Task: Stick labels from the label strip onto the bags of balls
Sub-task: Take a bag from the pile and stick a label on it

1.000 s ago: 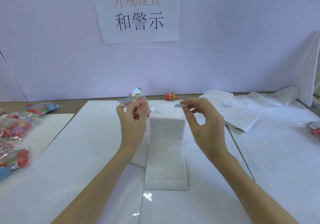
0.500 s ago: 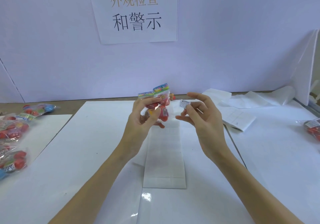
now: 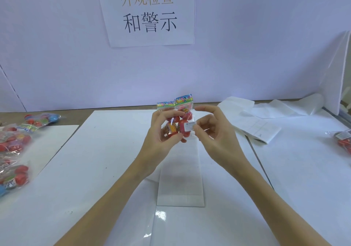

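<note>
My left hand [image 3: 161, 135] grips a clear bag of red and yellow balls [image 3: 179, 119] upright above the table's middle, its colourful header card on top. My right hand [image 3: 212, 131] pinches a small white printed label [image 3: 190, 127] and holds it against the bag's front, over a pink ball. The white label strip [image 3: 180, 177] lies flat on the table below both hands, running toward me.
Several bags of balls [image 3: 13, 150] are piled at the left edge, with one more [image 3: 40, 120] behind them. Another bag [image 3: 344, 140] lies at the far right. Used backing paper [image 3: 256, 126] trails at the back right. A sign [image 3: 150, 12] hangs on the wall.
My left hand turned the bag upright and raised it. My right hand carried the label leftward from beside the bag onto its front. The strip's raised end has dropped flat.
</note>
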The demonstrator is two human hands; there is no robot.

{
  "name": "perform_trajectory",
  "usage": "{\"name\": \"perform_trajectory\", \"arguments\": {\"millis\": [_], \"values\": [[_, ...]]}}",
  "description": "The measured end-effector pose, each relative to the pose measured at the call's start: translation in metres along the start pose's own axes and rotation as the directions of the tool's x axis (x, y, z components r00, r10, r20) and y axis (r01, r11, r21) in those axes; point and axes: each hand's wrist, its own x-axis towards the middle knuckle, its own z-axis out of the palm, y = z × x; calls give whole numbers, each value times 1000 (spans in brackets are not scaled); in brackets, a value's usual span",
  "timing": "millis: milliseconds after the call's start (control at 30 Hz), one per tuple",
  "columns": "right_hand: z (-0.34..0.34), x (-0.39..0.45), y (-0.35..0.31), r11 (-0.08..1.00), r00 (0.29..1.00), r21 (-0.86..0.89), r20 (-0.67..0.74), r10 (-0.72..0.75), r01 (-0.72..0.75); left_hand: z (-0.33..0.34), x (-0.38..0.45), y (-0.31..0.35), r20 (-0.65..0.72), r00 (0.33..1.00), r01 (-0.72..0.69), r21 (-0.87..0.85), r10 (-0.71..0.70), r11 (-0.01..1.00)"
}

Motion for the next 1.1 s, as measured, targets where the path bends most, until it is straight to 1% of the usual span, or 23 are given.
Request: {"name": "perform_trajectory", "arguments": {"millis": [100,333,433,567,633,700,733,767,800,833,900,933,1000,1100], "values": [[3,-1,2,999,999,-44,44,3,-1,-1,0,2,-5,1000,1,16,-1,1000],[5,-2,3,999,999,-34,19,30,-29,0,-2,6,32,999,-1,38,0,999],[6,-3,3,999,999,-41,21,26,-25,3,-2,4,-1,1000,-21,60,22,998],[7,-5,4,998,999,-64,29,30,-28,3,1,0,-52,997,-57,156,66,986],[12,-7,5,993,999,-113,-41,15,-20,1,3,-2,-83,994,-61,170,76,984],[15,-7,5,982,986,-186,-169,-12,-20,-3,5,-2,-109,992,-47,150,64,988],[15,-6,5,980,977,-191,-211,12,-53,-4,5,-2,-116,992,-42,136,58,990],[14,-4,5,982,973,-157,-221,73,-109,-5,5,-2,-116,992,-41,125,55,991],[12,-2,4,980,969,-97,-193,152,-173,-5,5,-1,-109,992,-43,115,56,992],[11,-1,3,972,965,-41,-137,225,-233,-4,4,-1,-95,994,-44,104,54,994],[12,-2,3,954,954,2,-5,300,-300,1,2,0,-48,998,-30,76,34,997],[14,-2,3,953,953,8,35,302,-302,3,1,0,-24,999,-22,64,23,998],[15,-3,4,959,959,40,57,278,-280,5,-1,1,-3,1000,-14,37,14,999],[8,-1,4,946,955,144,106,278,-292,3,-1,5,-4,1000,-2,-9,2,1000]]}}
